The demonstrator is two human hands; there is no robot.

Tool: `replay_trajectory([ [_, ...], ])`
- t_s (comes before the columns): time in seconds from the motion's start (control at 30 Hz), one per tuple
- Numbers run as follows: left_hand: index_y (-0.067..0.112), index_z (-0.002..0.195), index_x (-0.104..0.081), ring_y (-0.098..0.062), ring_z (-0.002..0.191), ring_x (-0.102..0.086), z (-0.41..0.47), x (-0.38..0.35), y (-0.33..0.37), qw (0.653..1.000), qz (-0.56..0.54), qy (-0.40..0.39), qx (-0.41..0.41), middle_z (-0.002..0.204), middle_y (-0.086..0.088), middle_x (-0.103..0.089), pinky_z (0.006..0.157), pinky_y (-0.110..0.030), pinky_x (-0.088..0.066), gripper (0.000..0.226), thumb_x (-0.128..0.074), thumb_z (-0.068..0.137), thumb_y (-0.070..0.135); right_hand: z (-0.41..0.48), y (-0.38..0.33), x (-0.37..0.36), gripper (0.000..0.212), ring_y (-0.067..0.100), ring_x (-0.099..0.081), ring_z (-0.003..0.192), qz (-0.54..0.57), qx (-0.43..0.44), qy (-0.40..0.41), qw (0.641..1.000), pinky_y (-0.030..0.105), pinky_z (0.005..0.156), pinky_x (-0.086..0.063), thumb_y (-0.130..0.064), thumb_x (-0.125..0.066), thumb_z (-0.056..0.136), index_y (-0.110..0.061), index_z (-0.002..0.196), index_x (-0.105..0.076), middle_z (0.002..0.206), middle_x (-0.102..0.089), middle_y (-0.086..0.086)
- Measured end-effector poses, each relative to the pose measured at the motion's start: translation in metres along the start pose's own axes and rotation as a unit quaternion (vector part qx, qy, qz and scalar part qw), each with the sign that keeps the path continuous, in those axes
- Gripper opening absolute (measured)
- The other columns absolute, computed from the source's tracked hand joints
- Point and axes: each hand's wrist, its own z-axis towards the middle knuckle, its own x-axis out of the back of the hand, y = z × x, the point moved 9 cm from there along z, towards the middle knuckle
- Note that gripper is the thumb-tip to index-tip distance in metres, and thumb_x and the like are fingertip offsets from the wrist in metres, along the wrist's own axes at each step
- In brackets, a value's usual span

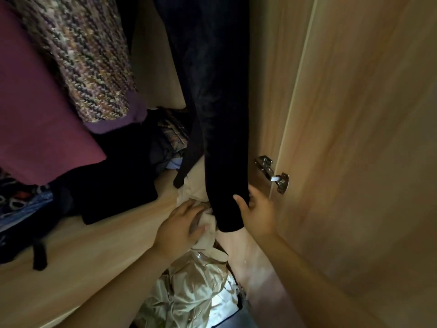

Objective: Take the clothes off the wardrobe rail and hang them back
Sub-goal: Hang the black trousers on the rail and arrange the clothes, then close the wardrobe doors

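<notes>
Hanging at the wardrobe's right side, beside the light wooden door (354,138): long dark fabric garment (212,91). Right hand (255,211) grips its lower end, thumb in front. Left hand (182,223), fingers spread, presses pale crumpled cloth (208,223), possibly paper.

The left hand (181,224) is lying flat, fingers spread. The right hand (256,210) is curling, thumb pinching.
</notes>
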Motion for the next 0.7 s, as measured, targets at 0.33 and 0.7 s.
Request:
replay_trajectory([
  [0.33, 0.030, 0.136, -0.045, -0.024, 0.127, -0.043, -0.097, 0.039, 0.053, 0.992, 0.082, 0.028, 0.091, 0.138, -0.001, -0.048, 0.097, -0.040, -0.042, 0.081, -0.017, 0.072, 0.070, -0.099, -0.028, 0.045, 0.052, 0.016, -0.058, 0.105, -0.110, 0.051, -0.136, 0.983, 0.024, 0.081, -0.046, -0.036, -0.050, 0.093, -0.018, 0.139, -0.038, 0.124, -0.058, 0.004],
  [0.7, 0.035, 0.141, -0.036, -0.022, 0.136, -0.031, -0.291, 0.097, 0.099, 0.951, 0.186, 0.061, 0.238, 0.143, 0.005, -0.041, 0.109, -0.051, -0.026, 0.079, -0.011, 0.076, 0.073, -0.235, -0.151, 0.030, 0.077, 0.025, -0.027, 0.138, -0.198, 0.239, -0.289, 0.906, 0.037, 0.110, -0.028, -0.062, -0.020, 0.089, -0.008, 0.144, -0.027, 0.150, -0.030, 0.009],
])
